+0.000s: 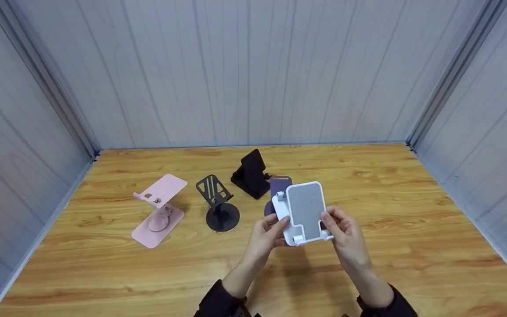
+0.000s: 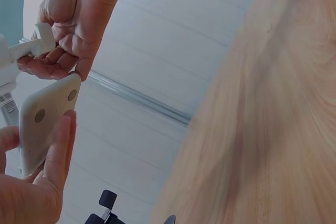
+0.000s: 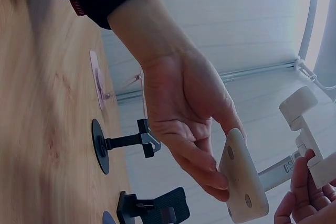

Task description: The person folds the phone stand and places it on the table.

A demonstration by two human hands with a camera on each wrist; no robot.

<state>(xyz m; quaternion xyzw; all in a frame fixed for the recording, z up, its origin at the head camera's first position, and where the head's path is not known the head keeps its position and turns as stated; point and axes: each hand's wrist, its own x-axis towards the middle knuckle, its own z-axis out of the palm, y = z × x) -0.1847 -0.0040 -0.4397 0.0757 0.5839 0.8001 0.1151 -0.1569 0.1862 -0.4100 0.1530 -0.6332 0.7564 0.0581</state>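
Note:
A white phone stand (image 1: 307, 209) with a grey pad on its plate is held up over the table by both hands. My left hand (image 1: 266, 235) grips its flat base, thumb on the upper face. In the left wrist view, round grey feet dot the underside of the base (image 2: 50, 124). My right hand (image 1: 346, 237) pinches the lower right edge of the padded plate, by the lip. The right wrist view shows the arm (image 3: 275, 174) joining base and plate. Behind the white stand, a purple stand (image 1: 280, 184) is partly hidden.
On the wooden table (image 1: 104, 273) stand a pink phone stand (image 1: 159, 211) at left, a black stand with a round base (image 1: 222, 218) right of it, and another black stand (image 1: 253, 174) farther back. Pale panels (image 1: 236, 75) enclose the back and sides.

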